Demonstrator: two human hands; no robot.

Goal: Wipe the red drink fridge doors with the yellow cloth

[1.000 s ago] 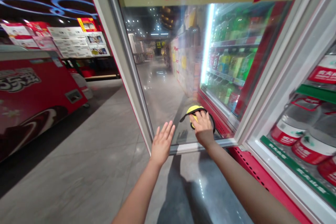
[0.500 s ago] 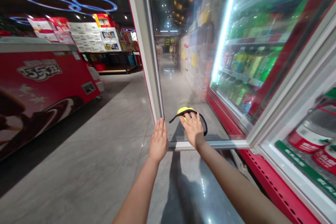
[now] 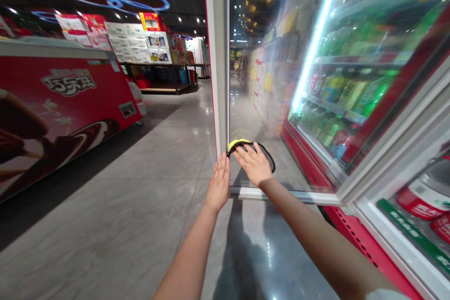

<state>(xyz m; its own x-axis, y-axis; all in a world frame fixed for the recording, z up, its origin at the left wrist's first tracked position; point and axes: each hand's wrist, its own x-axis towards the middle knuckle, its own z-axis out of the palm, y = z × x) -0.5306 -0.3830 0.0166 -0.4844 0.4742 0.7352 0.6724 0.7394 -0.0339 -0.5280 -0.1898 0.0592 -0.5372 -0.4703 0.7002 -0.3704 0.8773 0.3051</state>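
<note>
My right hand point(image 3: 255, 164) lies flat with fingers spread, gripping nothing, over a black-edged yellow cloth point(image 3: 238, 144) against the glass point(image 3: 260, 103). The cloth's long axis slants from beyond those fingertips, up and left, down to their right. Its yellow end sits just beside my left hand point(image 3: 218, 185), open and flat, fingers together, at the frame point(image 3: 220, 79).

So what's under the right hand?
Under the right hand is a yellow pad with black edging, against the door glass. The part beneath the hand is hidden.
</note>
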